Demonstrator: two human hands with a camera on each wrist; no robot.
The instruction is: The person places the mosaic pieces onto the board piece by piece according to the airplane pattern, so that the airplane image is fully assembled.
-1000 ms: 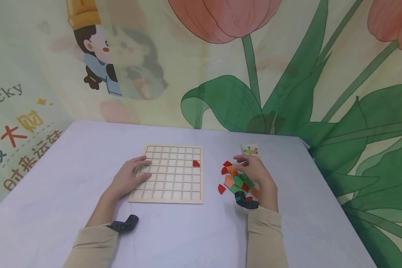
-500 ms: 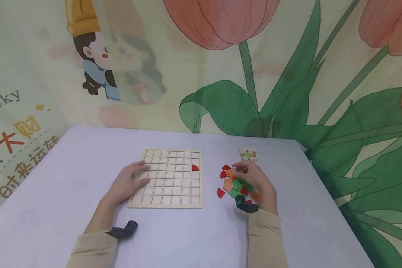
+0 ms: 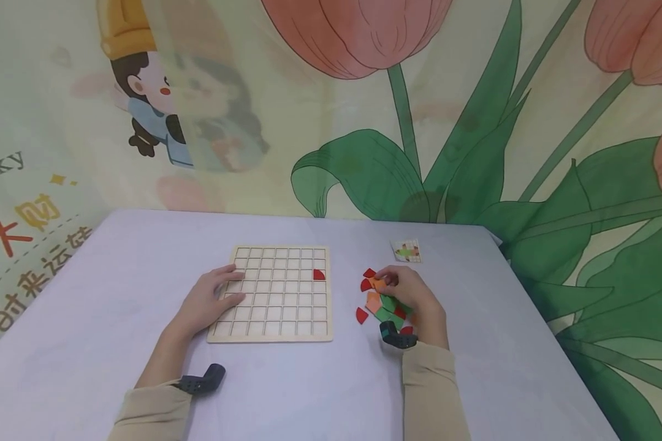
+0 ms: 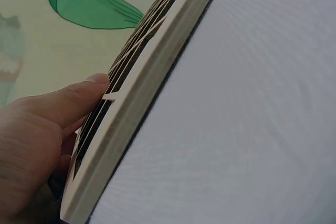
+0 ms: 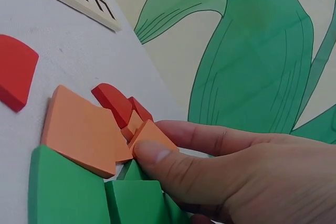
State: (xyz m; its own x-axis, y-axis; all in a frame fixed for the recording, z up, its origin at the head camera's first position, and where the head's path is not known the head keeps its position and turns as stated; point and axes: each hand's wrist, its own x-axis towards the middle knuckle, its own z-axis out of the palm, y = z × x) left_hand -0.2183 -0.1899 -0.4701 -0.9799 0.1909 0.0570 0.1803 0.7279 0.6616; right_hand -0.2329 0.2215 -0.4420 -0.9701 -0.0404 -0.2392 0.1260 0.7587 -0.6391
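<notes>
Right grip [image 3: 410, 291] has moved leftward, pinching an orange piece [image 5: 151, 131], while left grip [image 3: 201, 300] lies relaxed on the gridded board [image 3: 281, 299].

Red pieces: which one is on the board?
The red piece in the rightmost column of the board; the other red pieces lie off it, to its right.

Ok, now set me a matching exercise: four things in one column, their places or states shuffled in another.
1. left hand
2. right hand
3. wooden grid board
4. picture card

A. pinching an orange piece
B. beyond the pile of coloured pieces
C. resting at the board's left side
D. bearing one red quarter-circle piece

Pairs: 1-C, 2-A, 3-D, 4-B
</notes>
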